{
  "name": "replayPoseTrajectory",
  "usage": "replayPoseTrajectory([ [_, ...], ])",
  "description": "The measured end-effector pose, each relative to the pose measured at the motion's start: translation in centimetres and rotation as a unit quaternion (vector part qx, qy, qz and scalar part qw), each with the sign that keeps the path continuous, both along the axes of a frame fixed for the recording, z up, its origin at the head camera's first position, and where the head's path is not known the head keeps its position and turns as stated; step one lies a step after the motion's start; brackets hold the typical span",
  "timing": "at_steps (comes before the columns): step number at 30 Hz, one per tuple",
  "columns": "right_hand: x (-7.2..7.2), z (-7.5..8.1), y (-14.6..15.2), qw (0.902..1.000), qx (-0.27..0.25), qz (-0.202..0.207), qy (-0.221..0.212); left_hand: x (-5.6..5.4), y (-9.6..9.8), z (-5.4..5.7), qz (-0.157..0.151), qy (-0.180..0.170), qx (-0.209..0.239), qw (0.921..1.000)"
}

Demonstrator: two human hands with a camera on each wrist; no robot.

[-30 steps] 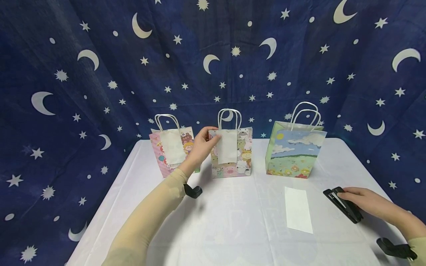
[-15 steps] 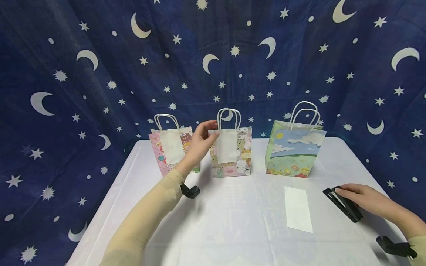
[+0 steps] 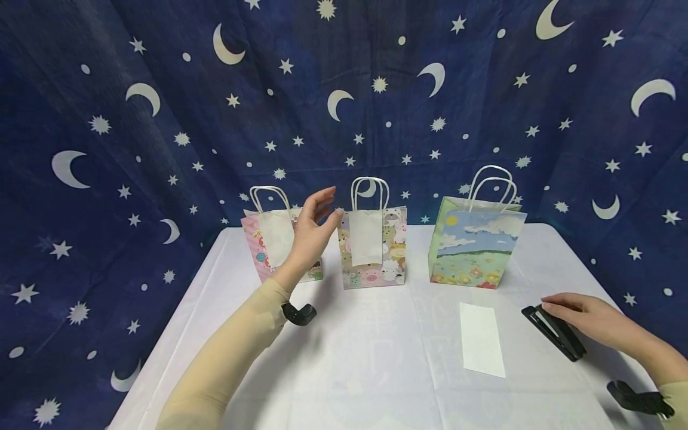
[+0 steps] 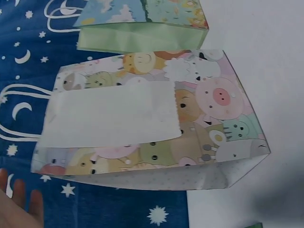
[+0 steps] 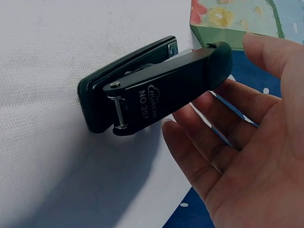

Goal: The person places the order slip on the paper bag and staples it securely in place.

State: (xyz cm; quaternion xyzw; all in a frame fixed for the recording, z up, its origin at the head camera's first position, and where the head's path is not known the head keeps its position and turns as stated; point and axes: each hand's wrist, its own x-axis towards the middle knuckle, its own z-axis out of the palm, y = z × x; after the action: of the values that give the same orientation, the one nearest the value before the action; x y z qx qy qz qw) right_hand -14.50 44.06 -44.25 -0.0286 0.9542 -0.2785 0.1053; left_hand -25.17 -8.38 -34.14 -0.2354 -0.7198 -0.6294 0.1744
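My left hand (image 3: 312, 233) is raised beside the middle bag with its fingers apart. That paper bag (image 3: 396, 254), printed with cartoon animals, stands upright with a white paper slip (image 3: 367, 239) flat on its front below the handles. In the left wrist view, my fingertips (image 4: 35, 204) show near the bag's top corner, apart from it. On the right, a black stapler (image 3: 564, 337) lies on the table. My right hand (image 3: 596, 322) is at its back end; in the right wrist view, the fingers are loosely bent beside the stapler (image 5: 171, 85) and the thumb stands away from it.
A pink bag (image 3: 255, 242) with a white slip (image 3: 276, 236) stands at the left, partly behind my left hand. At the right stands a bag with a meadow picture (image 3: 475, 254). A loose white slip (image 3: 481, 340) lies in front of it. A dark star-patterned curtain (image 3: 344, 137) hangs behind the white table (image 3: 376, 370).
My left hand has come away from the middle bag's edge, moving left with its fingers opening. My right hand has shifted up slightly at the stapler, which stays put.
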Motion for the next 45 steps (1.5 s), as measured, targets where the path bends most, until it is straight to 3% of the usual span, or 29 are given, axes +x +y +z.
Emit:
replayPoseTrajectory([
  [2,0.0,0.2,-0.1,1.0000,0.001,-0.005,0.007,0.4,-0.1,0.4,0.015,0.020,-0.001,0.9997],
  [7,-0.1,0.6,0.0,0.9995,0.010,-0.015,0.025,-0.6,-0.6,-0.6,0.038,0.082,-0.011,0.9958],
  [9,-0.1,0.8,0.0,0.9993,0.011,-0.018,0.030,-0.9,-0.7,-1.2,0.037,0.110,-0.022,0.9930],
  [16,-0.2,2.0,-0.7,0.9983,0.007,-0.011,0.057,0.6,-0.1,-1.2,0.004,0.161,-0.077,0.9840],
  [21,-0.6,3.1,-1.3,0.9976,0.005,-0.006,0.068,2.1,1.0,-1.1,-0.034,0.162,-0.135,0.9770],
  [30,-1.0,5.1,-2.5,0.9944,-0.013,-0.017,0.103,3.7,4.0,-1.6,-0.092,0.192,-0.221,0.9517],
  [39,-2.1,6.6,-3.4,0.9897,-0.037,-0.030,0.135,4.8,6.8,-1.5,-0.129,0.174,-0.279,0.9356],
  [45,-3.0,7.4,-3.9,0.9872,-0.062,-0.023,0.145,5.2,8.1,-1.8,-0.144,0.140,-0.319,0.9262],
])
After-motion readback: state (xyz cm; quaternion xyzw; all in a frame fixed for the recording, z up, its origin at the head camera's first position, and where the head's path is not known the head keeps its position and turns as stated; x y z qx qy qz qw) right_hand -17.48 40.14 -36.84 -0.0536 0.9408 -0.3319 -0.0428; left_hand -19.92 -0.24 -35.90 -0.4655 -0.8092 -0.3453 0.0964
